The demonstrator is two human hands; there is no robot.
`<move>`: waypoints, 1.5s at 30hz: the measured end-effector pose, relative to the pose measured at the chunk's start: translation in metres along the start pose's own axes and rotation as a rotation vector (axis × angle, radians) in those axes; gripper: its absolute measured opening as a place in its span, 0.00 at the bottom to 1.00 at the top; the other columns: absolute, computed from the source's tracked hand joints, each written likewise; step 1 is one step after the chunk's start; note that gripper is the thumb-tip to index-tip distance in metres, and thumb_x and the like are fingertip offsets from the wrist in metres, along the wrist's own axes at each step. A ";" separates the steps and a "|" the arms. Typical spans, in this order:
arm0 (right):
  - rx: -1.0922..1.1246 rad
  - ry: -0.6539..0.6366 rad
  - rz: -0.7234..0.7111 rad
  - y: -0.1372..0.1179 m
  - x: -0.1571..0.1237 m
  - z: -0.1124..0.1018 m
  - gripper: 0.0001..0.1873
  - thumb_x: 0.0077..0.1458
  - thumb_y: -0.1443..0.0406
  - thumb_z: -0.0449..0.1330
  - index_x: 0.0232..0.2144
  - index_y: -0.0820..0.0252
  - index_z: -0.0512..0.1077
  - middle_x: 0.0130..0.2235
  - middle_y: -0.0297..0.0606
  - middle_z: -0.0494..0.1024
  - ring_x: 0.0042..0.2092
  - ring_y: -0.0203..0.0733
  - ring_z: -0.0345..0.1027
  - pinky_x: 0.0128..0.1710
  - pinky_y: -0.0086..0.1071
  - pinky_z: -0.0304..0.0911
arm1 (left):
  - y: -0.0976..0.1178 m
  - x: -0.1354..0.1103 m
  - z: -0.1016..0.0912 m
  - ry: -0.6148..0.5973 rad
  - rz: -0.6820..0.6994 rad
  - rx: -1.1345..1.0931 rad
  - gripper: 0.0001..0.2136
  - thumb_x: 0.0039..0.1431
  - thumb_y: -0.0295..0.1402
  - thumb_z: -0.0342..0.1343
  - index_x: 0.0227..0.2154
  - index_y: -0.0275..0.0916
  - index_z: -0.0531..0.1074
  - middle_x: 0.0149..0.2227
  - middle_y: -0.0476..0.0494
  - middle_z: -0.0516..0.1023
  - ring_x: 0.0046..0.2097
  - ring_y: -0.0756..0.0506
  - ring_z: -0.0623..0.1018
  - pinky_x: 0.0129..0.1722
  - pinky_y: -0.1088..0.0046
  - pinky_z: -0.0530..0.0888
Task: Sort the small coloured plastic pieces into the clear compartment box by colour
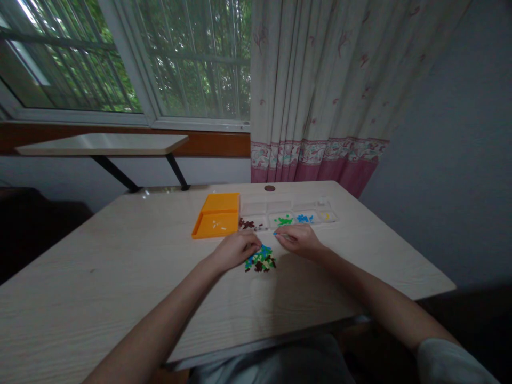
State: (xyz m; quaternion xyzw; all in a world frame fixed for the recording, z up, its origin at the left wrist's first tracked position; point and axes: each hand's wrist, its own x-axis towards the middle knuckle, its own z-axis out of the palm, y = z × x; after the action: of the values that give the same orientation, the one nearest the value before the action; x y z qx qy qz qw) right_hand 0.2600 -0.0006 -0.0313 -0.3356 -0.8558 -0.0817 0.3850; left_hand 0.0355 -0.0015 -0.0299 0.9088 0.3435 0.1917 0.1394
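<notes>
A pile of small mixed pieces (261, 260), blue, green, brown and pale yellow, lies on the table in front of me. My left hand (236, 248) is at the pile's left upper edge, its fingers closed together by the blue pieces; what they hold, if anything, is hidden. To the right of the pile, my right hand (299, 239) pinches a small blue piece (275, 233) between thumb and fingertips. Just beyond it are clear sorting trays with green pieces (285, 220), blue pieces (304, 218), brown pieces (248, 224) and a few yellow pieces (327, 216).
An orange open box (218, 204) with a few pale pieces stands left of the clear trays. The wooden table (132, 266) has a round brown cable hole (270, 188) at the back. A raised shelf (102, 143) is at the back left, below the window. A curtain (316, 96) hangs behind.
</notes>
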 end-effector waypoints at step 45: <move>-0.254 -0.122 0.224 0.077 -0.004 -0.039 0.16 0.55 0.58 0.49 0.34 0.58 0.74 0.28 0.36 0.78 0.26 0.34 0.68 0.30 0.26 0.58 | -0.015 -0.006 -0.001 -0.011 -0.074 0.058 0.12 0.55 0.28 0.45 0.38 0.39 0.72 0.38 0.43 0.74 0.41 0.47 0.72 0.42 0.72 0.68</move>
State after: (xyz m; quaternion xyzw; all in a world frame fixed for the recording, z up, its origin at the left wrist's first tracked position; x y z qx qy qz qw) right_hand 0.3343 0.0401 -0.0166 -0.4789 -0.8178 -0.1251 0.2936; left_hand 0.0225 0.0057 -0.0364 0.9001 0.3815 0.1716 0.1220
